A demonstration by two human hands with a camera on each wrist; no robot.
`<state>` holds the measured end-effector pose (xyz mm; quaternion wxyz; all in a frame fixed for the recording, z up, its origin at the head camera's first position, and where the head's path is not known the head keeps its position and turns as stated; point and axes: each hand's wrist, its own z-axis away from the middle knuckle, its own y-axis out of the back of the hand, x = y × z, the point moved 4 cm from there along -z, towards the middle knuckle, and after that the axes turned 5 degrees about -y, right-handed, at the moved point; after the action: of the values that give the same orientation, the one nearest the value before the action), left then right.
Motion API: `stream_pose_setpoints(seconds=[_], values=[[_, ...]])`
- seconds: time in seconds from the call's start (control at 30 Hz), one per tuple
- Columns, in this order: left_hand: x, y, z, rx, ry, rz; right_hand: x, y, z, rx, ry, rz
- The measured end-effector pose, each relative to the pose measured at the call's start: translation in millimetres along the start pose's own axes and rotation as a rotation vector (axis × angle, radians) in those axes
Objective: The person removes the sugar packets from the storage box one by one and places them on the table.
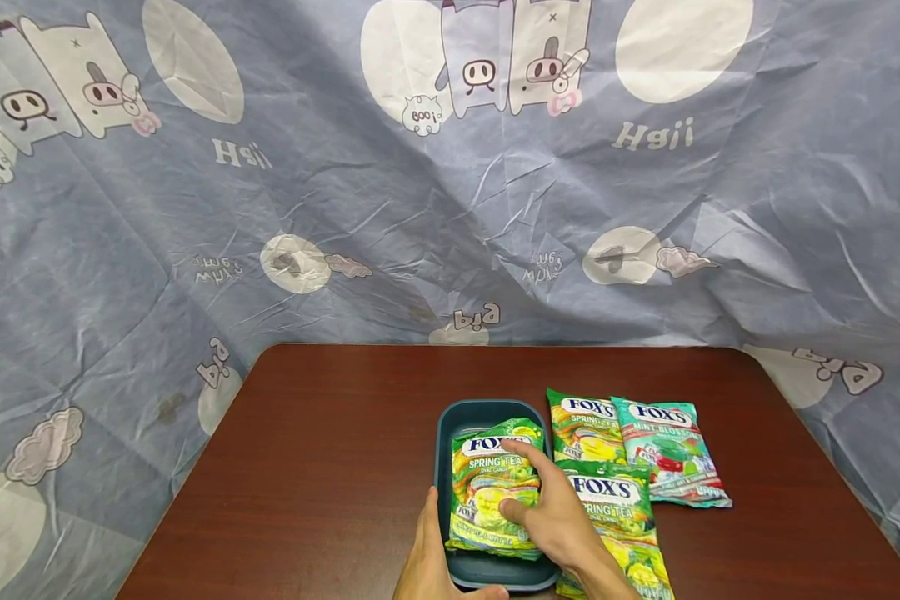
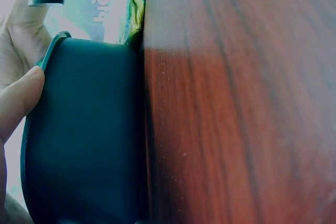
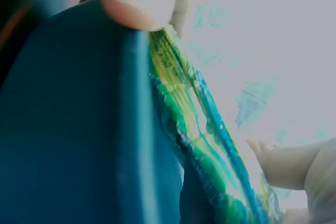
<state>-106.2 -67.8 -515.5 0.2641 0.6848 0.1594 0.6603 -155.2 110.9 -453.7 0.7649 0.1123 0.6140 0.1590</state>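
Note:
A green and yellow candy bag labelled Fox's Spring Tea (image 1: 487,533) lies face up in a dark teal box (image 1: 450,410). My right hand (image 1: 562,508) rests over its right side, with thumb and index finger spread on its face; the other fingers are hidden. My left hand (image 1: 423,550) touches the box at its near left corner, fingers straight along the left side and thumb by the front edge. In the left wrist view a fingertip meets the rim of the box (image 2: 89,129). The right wrist view shows the bag (image 3: 189,119) slanting up beside the rim.
Right of the box lie two more Spring Tea bags, one nearer (image 1: 607,492) and one farther (image 1: 581,429). A turquoise Mint Blossom bag (image 1: 667,454) overlaps the farther one. All are on a reddish-brown table (image 1: 307,500). Behind it hangs a blue-grey printed cloth (image 1: 390,217).

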Motion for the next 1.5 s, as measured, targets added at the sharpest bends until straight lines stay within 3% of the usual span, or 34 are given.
stream_pose_setpoints(seconds=[0.43, 0.67, 0.83, 0.93, 1.1, 1.33, 1.5], values=[[-0.9, -0.8, 0.6, -0.023, 0.01, 0.075, -10, 22, 12, 0.012, 0.048, -0.028], [-1.6, -0.8, 0.5, -0.019, -0.038, 0.106, -11, 34, 17, -0.014, 0.062, -0.105], [-2.4, -1.5, 0.9, -0.014, -0.067, 0.154, -11, 41, 20, -0.014, 0.086, -0.089], [-2.5, -2.4, 1.7, -0.03, -0.073, 0.216, -10, 44, 21, -0.023, 0.094, -0.078], [-3.2, -2.9, 1.6, -0.043, -0.053, 0.229, -9, 49, 23, -0.042, 0.098, -0.093], [-1.9, -0.5, 0.6, 0.006, -0.037, 0.036, -6, 54, 24, -0.056, 0.06, -0.205], [-0.5, -1.7, -0.4, 0.03, -0.05, -0.021, -4, 59, 26, -0.079, 0.045, -0.279]])
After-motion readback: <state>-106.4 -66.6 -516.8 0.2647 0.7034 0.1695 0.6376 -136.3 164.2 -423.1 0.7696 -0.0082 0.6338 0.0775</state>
